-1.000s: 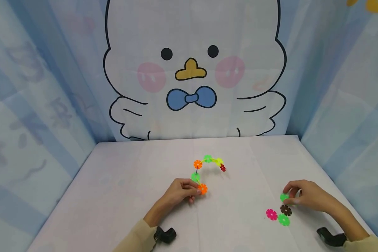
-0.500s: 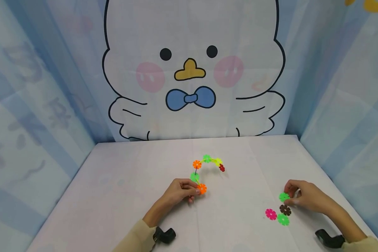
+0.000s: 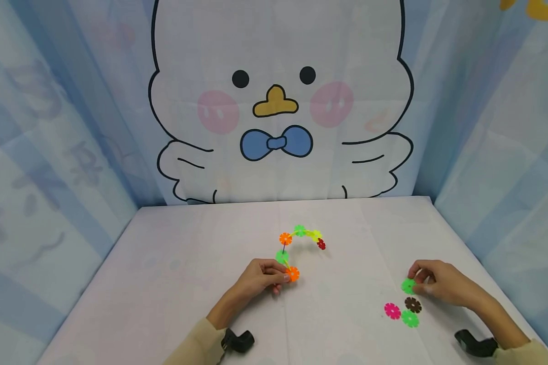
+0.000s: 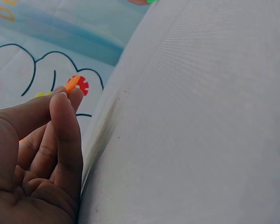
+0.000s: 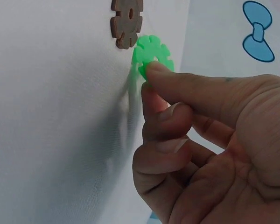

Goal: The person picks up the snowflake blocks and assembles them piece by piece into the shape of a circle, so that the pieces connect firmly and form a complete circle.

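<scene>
My left hand (image 3: 258,279) pinches an orange notched plastic disc (image 3: 294,274) at the near end of a curved chain of interlocking discs. A green disc (image 3: 281,257), another orange one (image 3: 285,239), a second green (image 3: 300,230), a yellow (image 3: 316,235) and a red disc (image 3: 321,244) follow along the curve. Over on the right, my right hand (image 3: 449,285) holds a loose green disc (image 5: 151,51) between thumb and fingers. In the right wrist view it looks tilted up from the table, beside a brown disc (image 5: 127,21).
Near the right hand lie a pink disc (image 3: 392,311) and another green disc (image 3: 410,319) on the white tabletop (image 3: 173,284). A cloth printed with a cartoon bird (image 3: 276,177) hangs behind the table. Blue cloth walls (image 3: 41,177) stand on both sides.
My right hand has taken hold of the green disc and shifted it slightly left, with more of the disc now showing. My left hand and the chain stay in place.
</scene>
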Available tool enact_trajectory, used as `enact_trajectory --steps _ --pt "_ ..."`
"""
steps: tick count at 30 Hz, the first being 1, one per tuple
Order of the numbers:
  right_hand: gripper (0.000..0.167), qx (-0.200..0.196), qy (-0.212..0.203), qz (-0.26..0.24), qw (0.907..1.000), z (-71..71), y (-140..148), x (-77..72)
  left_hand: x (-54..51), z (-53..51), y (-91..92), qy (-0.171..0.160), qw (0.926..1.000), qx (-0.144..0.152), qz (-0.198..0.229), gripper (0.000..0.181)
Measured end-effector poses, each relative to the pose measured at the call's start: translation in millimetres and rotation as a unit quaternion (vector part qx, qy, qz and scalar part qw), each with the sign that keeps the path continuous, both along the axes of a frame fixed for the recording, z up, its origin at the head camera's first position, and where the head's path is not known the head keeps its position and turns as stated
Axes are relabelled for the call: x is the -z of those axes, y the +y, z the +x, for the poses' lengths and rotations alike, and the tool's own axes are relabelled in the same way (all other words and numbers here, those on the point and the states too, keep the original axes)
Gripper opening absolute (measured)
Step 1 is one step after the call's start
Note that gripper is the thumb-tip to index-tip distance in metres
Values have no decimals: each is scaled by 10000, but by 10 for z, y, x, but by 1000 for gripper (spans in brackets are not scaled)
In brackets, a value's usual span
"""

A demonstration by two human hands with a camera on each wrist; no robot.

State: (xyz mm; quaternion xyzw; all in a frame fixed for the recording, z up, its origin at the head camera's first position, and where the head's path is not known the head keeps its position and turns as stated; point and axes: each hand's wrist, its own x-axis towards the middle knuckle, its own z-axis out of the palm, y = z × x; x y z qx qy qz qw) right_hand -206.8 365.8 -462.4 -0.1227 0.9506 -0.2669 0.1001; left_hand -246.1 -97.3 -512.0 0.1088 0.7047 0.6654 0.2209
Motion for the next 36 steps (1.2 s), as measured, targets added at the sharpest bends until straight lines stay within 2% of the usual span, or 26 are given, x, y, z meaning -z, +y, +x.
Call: enact_trajectory --steps 7,12,20,29,36 --pt "13 -374 -119 -385 9985 -16 6 -26 0 -15 -15 12 10000 4 -36 25" --pt "11 -333 16 -615 9975 -16 -86 -20 6 -27 -5 38 10000 16 23 23" --pt "12 31 165 -663 9977 -59 -421 -22 3 -12 -13 0 9999 56 117 26" --pt "10 -179 394 -1098 9930 -153 -833 1 16 -12 -7 41 9999 35 126 26" --pt "11 -365 358 -1069 9930 -221 -1130 15 4 -7 -10 62 9999 49 105 27"
